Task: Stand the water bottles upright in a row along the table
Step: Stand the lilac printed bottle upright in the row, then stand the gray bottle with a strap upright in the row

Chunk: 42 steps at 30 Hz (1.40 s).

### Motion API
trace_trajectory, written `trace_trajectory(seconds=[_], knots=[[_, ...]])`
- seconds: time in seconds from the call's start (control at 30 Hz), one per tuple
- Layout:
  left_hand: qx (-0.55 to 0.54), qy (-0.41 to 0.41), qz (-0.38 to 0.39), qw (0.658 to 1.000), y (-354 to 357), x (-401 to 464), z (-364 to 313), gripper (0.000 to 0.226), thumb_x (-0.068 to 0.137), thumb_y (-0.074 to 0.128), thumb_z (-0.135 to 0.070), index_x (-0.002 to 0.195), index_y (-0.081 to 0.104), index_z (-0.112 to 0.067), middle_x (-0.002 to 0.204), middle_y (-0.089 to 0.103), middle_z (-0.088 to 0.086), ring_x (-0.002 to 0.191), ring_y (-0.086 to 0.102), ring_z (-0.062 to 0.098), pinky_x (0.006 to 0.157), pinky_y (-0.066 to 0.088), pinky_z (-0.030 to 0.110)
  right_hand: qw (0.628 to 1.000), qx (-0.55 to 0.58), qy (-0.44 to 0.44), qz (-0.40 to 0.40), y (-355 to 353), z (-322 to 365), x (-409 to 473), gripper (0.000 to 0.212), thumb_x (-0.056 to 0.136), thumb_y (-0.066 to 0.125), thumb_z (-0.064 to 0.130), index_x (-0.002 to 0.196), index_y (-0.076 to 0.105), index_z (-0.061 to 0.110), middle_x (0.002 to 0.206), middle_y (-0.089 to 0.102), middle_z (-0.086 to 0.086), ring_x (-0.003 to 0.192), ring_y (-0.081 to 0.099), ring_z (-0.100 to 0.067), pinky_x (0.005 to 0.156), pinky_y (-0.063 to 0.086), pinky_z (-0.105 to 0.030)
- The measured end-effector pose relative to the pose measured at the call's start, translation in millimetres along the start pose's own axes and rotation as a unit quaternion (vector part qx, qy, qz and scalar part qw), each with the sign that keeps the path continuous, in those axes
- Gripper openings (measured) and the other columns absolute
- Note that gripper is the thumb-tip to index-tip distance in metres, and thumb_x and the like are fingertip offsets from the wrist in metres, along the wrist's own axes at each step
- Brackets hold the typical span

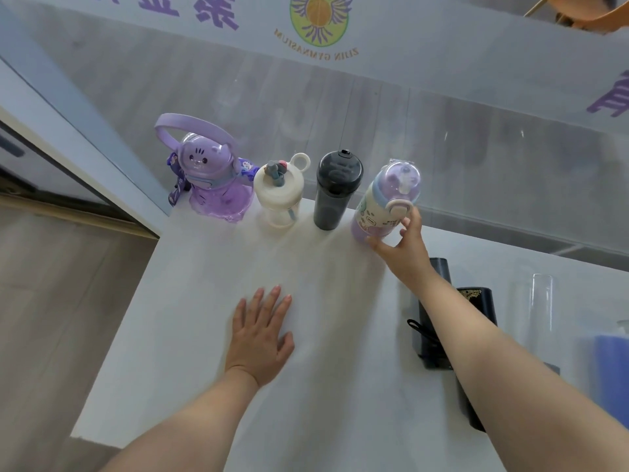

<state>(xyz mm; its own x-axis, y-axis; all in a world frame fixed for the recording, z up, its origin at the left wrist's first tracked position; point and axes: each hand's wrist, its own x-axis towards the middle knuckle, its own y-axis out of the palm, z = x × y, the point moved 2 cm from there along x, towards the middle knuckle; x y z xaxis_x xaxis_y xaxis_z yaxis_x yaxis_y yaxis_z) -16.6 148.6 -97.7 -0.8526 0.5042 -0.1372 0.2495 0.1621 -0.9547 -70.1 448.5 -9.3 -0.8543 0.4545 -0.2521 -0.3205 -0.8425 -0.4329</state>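
Several bottles stand upright along the far edge of the white table [211, 318]: a purple cat-shaped bottle [212, 178] with a carry handle at the left, then a cream bottle [277, 195] with a straw lid, then a dark grey bottle [335, 190]. Furthest right stands a purple and cream cartoon bottle [383, 202], and my right hand [403, 247] wraps its lower right side with thumb and fingers touching it. My left hand [260, 335] lies flat on the table, fingers spread, holding nothing. Two black bottles [432, 321] [474, 352] lie on the table partly under my right forearm.
A clear glass tube [541, 308] and a blue thing [609, 373] stand at the right edge. A glass wall with purple lettering runs directly behind the bottles. The table's left edge drops to a wooden floor [51, 301].
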Motion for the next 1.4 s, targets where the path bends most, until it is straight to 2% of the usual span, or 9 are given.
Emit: trace_trajectory(seconds=[0.13,0.33,0.57,0.73,0.83,0.93,1.1,1.27,1.4], knots=[[-0.006,-0.002,0.016,1.000,0,0,1,0.070,0.079,0.044,-0.048,0.143,0.038,-0.023,0.153,0.033,0.002,0.142,0.024,0.028,0.113,0.016,0.053,0.998,-0.042,0.038,-0.013,-5,-17,-36,0.089,0.084,0.072,0.021,0.150,0.013,0.024,0.153,0.027,-0.005,0.138,0.029,-0.018,0.109,0.034,-0.038],[-0.019,0.003,0.032,0.999,-1,-1,6,0.068,0.083,0.039,-0.051,0.144,0.035,-0.024,0.153,0.032,0.002,0.142,0.021,0.027,0.114,0.008,0.049,0.991,-0.101,0.041,-0.083,-18,-27,-107,0.077,0.083,0.060,0.006,0.149,0.023,0.015,0.152,0.031,-0.003,0.141,0.028,-0.017,0.117,0.024,-0.037],[-0.088,0.003,0.040,0.995,-12,0,11,0.074,0.075,0.030,-0.053,0.145,0.034,-0.030,0.156,0.024,-0.003,0.145,0.013,0.022,0.112,-0.009,0.032,0.975,-0.152,0.072,-0.147,-34,-60,-189,0.072,0.084,0.059,0.004,0.147,0.026,0.016,0.150,0.032,-0.006,0.139,0.028,-0.023,0.113,0.030,-0.042],[-0.178,-0.025,0.032,0.983,-25,8,22,0.070,0.071,0.034,-0.046,0.134,0.052,-0.020,0.149,0.039,0.002,0.140,0.030,0.023,0.116,0.018,0.043,0.969,-0.149,0.089,-0.174,-44,-75,-218,0.070,0.083,0.059,0.001,0.146,0.030,0.012,0.149,0.034,-0.009,0.138,0.027,-0.024,0.112,0.025,-0.034],[-0.169,-0.043,0.054,0.983,-27,6,16,0.065,0.072,0.042,-0.036,0.133,0.053,-0.017,0.149,0.039,0.006,0.140,0.030,0.027,0.115,0.023,0.043,0.970,-0.155,0.098,-0.157,-53,-85,-227,0.070,0.085,0.059,0.002,0.147,0.029,0.013,0.151,0.032,-0.006,0.140,0.025,-0.023,0.108,0.021,-0.026],[-0.130,-0.023,0.069,0.989,-21,-5,-6,0.070,0.075,0.035,-0.045,0.139,0.046,-0.019,0.152,0.034,0.008,0.141,0.026,0.030,0.115,0.020,0.042,0.971,-0.171,0.086,-0.144,-62,-93,-230,0.068,0.085,0.061,0.003,0.146,0.031,0.011,0.150,0.034,-0.006,0.139,0.027,-0.024,0.109,0.021,-0.026],[-0.077,-0.021,0.047,0.996,5,-27,-54,0.078,0.075,0.019,-0.051,0.145,0.034,-0.020,0.156,0.025,0.008,0.144,0.018,0.030,0.115,0.003,0.043,0.952,-0.292,-0.032,-0.089,-82,-100,-217,0.057,0.085,0.055,0.000,0.140,0.043,0.012,0.144,0.045,-0.010,0.137,0.035,-0.026,0.113,0.031,-0.045],[-0.063,-0.085,0.014,0.994,24,-35,-77,0.073,0.081,0.023,-0.048,0.146,0.032,-0.016,0.156,0.025,0.010,0.144,0.018,0.030,0.115,0.001,0.043,0.939,-0.340,-0.038,0.032,-103,-96,-195,0.063,0.092,0.055,0.022,0.149,0.028,0.021,0.157,0.020,-0.005,0.144,0.019,-0.022,0.113,0.030,-0.036],[-0.065,-0.099,-0.024,0.993,28,-37,-81,0.065,0.085,0.029,-0.042,0.144,0.037,-0.016,0.153,0.032,0.010,0.141,0.026,0.031,0.114,0.007,0.045,0.932,-0.357,-0.033,0.060,-107,-90,-174,0.057,0.098,0.046,0.032,0.150,0.024,0.024,0.159,0.015,-0.003,0.142,0.025,-0.021,0.107,0.037,-0.036]])
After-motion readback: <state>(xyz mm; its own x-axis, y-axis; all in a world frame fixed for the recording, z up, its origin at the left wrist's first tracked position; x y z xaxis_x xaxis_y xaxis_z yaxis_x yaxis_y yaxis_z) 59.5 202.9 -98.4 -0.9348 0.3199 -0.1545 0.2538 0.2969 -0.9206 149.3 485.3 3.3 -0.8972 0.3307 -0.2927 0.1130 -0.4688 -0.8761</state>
